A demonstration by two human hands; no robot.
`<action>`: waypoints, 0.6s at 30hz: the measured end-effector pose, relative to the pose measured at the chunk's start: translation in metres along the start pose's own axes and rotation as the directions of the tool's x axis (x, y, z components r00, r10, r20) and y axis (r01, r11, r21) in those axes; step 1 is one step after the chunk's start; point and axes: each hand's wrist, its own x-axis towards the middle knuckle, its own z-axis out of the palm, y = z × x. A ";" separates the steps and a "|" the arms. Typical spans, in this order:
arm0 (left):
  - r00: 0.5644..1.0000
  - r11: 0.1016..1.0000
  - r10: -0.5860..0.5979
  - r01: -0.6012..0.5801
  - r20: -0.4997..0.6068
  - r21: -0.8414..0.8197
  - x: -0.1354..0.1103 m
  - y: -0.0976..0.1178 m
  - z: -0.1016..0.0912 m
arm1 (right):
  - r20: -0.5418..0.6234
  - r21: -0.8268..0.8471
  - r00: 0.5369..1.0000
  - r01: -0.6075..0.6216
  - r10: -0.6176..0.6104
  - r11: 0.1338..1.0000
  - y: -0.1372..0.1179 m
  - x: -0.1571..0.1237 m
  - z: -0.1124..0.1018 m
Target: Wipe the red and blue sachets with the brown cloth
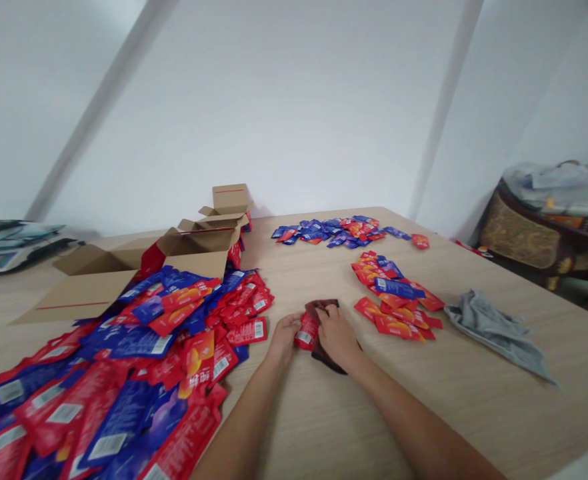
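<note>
In the middle of the table, my left hand [284, 337] pinches the left edge of a red sachet [305, 333] with a white barcode label. My right hand [338, 335] grips a dark brown cloth [330, 363], its fingers bent over the sachet's upper right side. The cloth lies under and around the sachet, partly hidden by my fingers. Close to my left hand spreads a large heap of red and blue sachets [159, 353]. On the other side, a smaller pile of red and blue sachets [399, 307] lies beyond my right hand.
Open cardboard boxes [87, 283] stand behind the big heap. Farther back is another group of sachets [331, 231], with a single red sachet [420, 241] to its right. A crumpled grey cloth [494, 327] lies at right. Past the table edge stands a loaded chair [517, 223].
</note>
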 end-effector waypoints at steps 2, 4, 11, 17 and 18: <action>0.999 0.998 -0.037 0.037 0.005 -0.053 -0.001 0.002 -0.001 | 0.003 -0.004 1.000 0.020 -0.020 1.000 -0.001 -0.002 0.000; 0.997 0.994 -0.075 0.075 0.005 -0.080 -0.001 0.003 -0.002 | 0.020 0.041 0.992 0.126 -0.127 0.991 -0.009 -0.010 0.003; 0.985 0.987 -0.062 0.037 -0.158 -0.157 0.003 0.005 -0.009 | 0.130 0.403 0.948 0.216 -0.290 0.889 0.001 -0.008 0.000; 0.997 0.998 0.009 -0.014 -0.080 -0.064 0.005 -0.009 0.003 | -0.228 0.391 0.974 0.099 -0.008 0.915 0.031 0.008 -0.007; 0.996 0.998 0.038 -0.041 -0.077 -0.040 0.005 -0.012 0.005 | -0.200 0.324 0.979 0.098 -0.034 0.941 0.028 0.007 -0.006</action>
